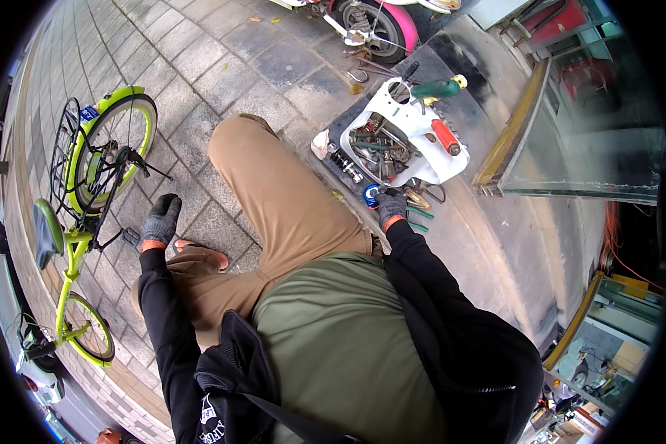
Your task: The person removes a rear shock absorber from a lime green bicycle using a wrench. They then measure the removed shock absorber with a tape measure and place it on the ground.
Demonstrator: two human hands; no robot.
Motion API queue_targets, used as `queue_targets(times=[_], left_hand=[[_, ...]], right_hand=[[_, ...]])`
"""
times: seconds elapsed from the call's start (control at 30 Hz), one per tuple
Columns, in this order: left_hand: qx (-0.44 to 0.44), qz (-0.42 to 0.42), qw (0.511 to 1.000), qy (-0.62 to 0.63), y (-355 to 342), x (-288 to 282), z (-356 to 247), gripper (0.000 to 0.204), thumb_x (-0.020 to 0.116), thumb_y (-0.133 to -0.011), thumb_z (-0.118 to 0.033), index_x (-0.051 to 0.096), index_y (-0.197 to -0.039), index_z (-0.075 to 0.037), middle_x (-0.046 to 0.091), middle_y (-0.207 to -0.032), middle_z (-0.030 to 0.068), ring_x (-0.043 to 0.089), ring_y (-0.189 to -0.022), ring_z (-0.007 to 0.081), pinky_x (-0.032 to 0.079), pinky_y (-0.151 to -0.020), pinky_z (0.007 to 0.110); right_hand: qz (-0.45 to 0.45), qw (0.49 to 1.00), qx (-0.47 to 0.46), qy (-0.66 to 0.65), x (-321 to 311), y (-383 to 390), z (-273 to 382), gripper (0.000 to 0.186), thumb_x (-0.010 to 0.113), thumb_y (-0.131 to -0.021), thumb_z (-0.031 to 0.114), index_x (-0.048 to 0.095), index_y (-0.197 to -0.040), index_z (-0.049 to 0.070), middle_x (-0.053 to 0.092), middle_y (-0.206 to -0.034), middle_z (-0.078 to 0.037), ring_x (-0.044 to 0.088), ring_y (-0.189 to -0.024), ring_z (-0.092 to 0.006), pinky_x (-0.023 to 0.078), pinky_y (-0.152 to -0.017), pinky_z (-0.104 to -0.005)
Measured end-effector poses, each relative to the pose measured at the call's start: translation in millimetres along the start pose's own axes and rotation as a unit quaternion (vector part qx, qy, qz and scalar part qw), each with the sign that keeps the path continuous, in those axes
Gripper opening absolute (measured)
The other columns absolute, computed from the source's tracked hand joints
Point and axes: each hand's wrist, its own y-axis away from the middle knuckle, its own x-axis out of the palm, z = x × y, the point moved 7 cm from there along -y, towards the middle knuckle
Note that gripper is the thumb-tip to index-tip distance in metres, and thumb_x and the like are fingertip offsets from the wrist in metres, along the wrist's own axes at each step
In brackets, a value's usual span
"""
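Note:
My right hand, in a grey glove with an orange cuff, is closed at the edge of a small round blue-and-white object whose kind I cannot make out. Beside it lie green-handled pliers and a spring shock absorber. Just beyond is a white plastic scooter panel, with several loose tools showing through its opening. A screwdriver with a red handle rests on the panel. My left hand, gloved alike, hangs over the paving, fingers loosely extended and nothing visible in them.
A lime-green bicycle is close on my left. Ahead is a scooter wheel with a pink fender. A green bottle-like object lies at the panel's far end. To the right stands a glass case with a yellow-edged frame.

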Motion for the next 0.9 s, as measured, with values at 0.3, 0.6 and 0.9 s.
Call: queue_targets(times=[0.3,0.6,0.9], left_hand=[[-0.002,0.027,0.999,0.017,2.5,1.6,-48.9,0.039,0.065,-0.102,-0.033,0.067,-0.127,-0.004,0.073,-0.122,0.0175,0.068,-0.115,0.0281,0.051,-0.098,0.037],[-0.014,0.022,0.999,0.035,3.3,-0.9,-30.0,0.042,0.065,-0.101,-0.036,0.067,-0.127,-0.004,0.073,-0.121,0.0173,0.069,-0.114,0.0286,0.052,-0.098,0.037],[-0.021,0.026,0.992,-0.118,7.3,-3.6,11.5,0.052,0.053,-0.104,-0.045,0.063,-0.14,-0.008,0.059,-0.146,0.0177,0.056,-0.135,0.0323,0.044,-0.112,0.04]], right_hand=[[0.061,0.996,0.014,-0.067,-12.6,2.8,8.7,0.027,0.075,-0.079,-0.001,0.071,-0.105,-0.001,0.072,-0.096,-0.012,0.069,-0.084,-0.0253,0.056,-0.079,-0.0378],[-0.022,0.999,-0.025,0.017,-83.2,19.3,43.1,0.037,0.078,-0.077,0.002,0.074,-0.113,0.001,0.075,-0.106,-0.013,0.071,-0.095,-0.0229,0.058,-0.084,-0.0346],[0.063,0.976,-0.195,0.073,-110.0,-41.9,11.4,0.037,0.062,-0.084,0.005,0.069,-0.121,0.004,0.07,-0.118,-0.004,0.066,-0.107,-0.0191,0.052,-0.097,-0.0347]])
